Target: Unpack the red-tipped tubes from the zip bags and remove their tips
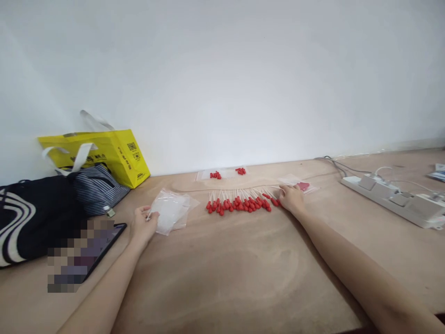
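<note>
A row of several thin white sticks with red tips lies across the middle of the wooden table. My right hand rests at the right end of that row, fingers curled over the last sticks. My left hand pinches the near edge of a stack of small clear plastic bags, left of the row. Behind the row lies a clear bag with red-tipped pieces inside. Another clear bag with something red in it sits just beyond my right hand.
A yellow paper bag, a striped pouch and a black-and-white bag stand at the left by the white wall. A dark tablet lies near my left arm. A white power strip with cables sits at the right.
</note>
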Available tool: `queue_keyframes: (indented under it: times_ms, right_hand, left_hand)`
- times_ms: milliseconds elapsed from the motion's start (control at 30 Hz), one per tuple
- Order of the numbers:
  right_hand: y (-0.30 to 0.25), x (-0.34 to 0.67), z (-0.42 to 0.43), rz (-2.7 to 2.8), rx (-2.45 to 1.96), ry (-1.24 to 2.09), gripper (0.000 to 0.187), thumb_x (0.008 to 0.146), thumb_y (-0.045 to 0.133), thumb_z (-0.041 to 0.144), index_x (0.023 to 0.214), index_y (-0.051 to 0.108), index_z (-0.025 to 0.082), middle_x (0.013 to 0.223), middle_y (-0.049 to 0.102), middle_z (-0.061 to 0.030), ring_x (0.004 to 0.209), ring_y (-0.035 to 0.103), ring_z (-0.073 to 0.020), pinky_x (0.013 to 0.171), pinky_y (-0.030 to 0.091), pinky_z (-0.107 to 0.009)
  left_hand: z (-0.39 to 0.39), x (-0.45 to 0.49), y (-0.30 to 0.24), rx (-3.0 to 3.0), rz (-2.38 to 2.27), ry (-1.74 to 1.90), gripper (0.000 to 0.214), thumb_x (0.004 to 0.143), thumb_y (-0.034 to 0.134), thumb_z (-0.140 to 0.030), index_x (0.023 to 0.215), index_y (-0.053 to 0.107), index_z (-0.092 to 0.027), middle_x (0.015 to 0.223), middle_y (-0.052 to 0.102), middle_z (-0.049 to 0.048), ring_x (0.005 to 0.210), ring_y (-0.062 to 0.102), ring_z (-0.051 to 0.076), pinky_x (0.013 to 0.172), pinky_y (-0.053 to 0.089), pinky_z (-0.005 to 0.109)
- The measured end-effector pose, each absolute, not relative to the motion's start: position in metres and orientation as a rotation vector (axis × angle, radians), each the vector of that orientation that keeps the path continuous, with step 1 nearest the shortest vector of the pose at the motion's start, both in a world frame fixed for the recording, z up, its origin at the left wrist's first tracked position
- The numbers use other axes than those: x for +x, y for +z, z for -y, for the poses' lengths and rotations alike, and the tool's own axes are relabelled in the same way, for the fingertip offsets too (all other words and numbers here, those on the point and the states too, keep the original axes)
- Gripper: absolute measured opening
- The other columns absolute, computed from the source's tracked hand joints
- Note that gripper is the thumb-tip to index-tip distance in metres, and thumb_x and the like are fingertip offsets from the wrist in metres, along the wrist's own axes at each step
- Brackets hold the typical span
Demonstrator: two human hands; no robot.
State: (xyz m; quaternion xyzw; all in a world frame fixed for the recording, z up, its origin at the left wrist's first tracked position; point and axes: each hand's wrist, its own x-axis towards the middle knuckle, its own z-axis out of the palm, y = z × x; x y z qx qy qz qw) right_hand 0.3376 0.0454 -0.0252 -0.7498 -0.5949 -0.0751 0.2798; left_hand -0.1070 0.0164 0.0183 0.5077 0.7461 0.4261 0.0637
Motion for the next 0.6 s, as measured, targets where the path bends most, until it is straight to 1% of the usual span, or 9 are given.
queue_keyframes:
  times_ms: [67, 133, 200, 300, 433, 500, 600]
  right_hand:
    - [-0.025, 0.339, -0.047, 1.601, -2.044, -0.179, 0.032, 0.078, 0.04, 0.025, 0.1, 0.062, 0.017, 0.099, 0.063, -0.01, 0.097, 0.046, -0.0271, 0.083, 0.033, -0.038]
    - [-0.025, 0.339, -0.048, 1.61, -2.073, -0.156, 0.034, 0.08, 0.039, 0.032, 0.1, 0.062, 0.018, 0.099, 0.063, -0.0093, 0.098, 0.045, -0.0273, 0.084, 0.033, -0.039]
    - [-0.025, 0.339, -0.049, 1.623, -2.101, -0.136, 0.037, 0.082, 0.035, 0.037, 0.098, 0.063, 0.019, 0.1, 0.062, -0.0087, 0.099, 0.045, -0.0272, 0.086, 0.032, -0.04]
    - [-0.024, 0.338, -0.052, 1.623, -2.147, -0.119, 0.04, 0.084, 0.03, 0.038, 0.101, 0.061, 0.019, 0.104, 0.06, -0.0101, 0.101, 0.045, -0.0278, 0.086, 0.031, -0.043]
    - [-0.022, 0.341, -0.056, 1.597, -2.208, -0.108, 0.039, 0.084, 0.03, 0.028, 0.111, 0.056, 0.015, 0.11, 0.057, -0.0139, 0.104, 0.044, -0.0288, 0.084, 0.032, -0.043]
    - [-0.021, 0.344, -0.059, 1.591, -2.234, -0.095, 0.038, 0.082, 0.033, 0.024, 0.11, 0.056, 0.014, 0.108, 0.057, -0.0154, 0.104, 0.045, -0.029, 0.082, 0.034, -0.042]
    - [-0.019, 0.347, -0.062, 1.598, -2.265, -0.069, 0.034, 0.078, 0.04, 0.021, 0.103, 0.061, 0.013, 0.102, 0.059, -0.0169, 0.102, 0.046, -0.0299, 0.081, 0.035, -0.041]
  left_hand:
    - [-0.015, -0.109, 0.021, 1.524, -2.393, 1.156, 0.042, 0.066, 0.049, -0.03, 0.104, 0.045, -0.014, 0.093, 0.061, 0.0111, 0.081, 0.058, 0.027, 0.071, 0.044, 0.04]
    - [-0.01, -0.102, 0.026, 1.537, -2.576, 1.019, 0.044, 0.069, 0.049, -0.033, 0.108, 0.044, -0.015, 0.107, 0.055, 0.0138, 0.099, 0.05, 0.033, 0.079, 0.038, 0.045]
    - [-0.004, -0.091, 0.031, 1.578, -2.738, 0.907, 0.044, 0.072, 0.047, -0.037, 0.111, 0.043, -0.017, 0.117, 0.048, 0.0147, 0.109, 0.04, 0.036, 0.084, 0.033, 0.049]
    - [0.002, -0.077, 0.034, 1.69, -2.767, 0.844, 0.044, 0.074, 0.046, -0.039, 0.112, 0.043, -0.017, 0.116, 0.047, 0.0153, 0.112, 0.037, 0.034, 0.086, 0.031, 0.048]
    - [0.005, -0.07, 0.031, 1.833, -2.703, 0.798, 0.042, 0.074, 0.046, -0.039, 0.111, 0.045, -0.018, 0.114, 0.048, 0.0134, 0.111, 0.038, 0.031, 0.088, 0.03, 0.044]
    - [0.006, -0.069, 0.03, 1.837, -2.709, 0.762, 0.041, 0.075, 0.045, -0.039, 0.111, 0.045, -0.019, 0.115, 0.047, 0.0129, 0.111, 0.038, 0.031, 0.088, 0.03, 0.044]
    - [0.007, -0.069, 0.031, 1.897, -2.66, 0.609, 0.04, 0.076, 0.044, -0.04, 0.11, 0.048, -0.02, 0.115, 0.048, 0.0125, 0.111, 0.039, 0.031, 0.089, 0.03, 0.045]
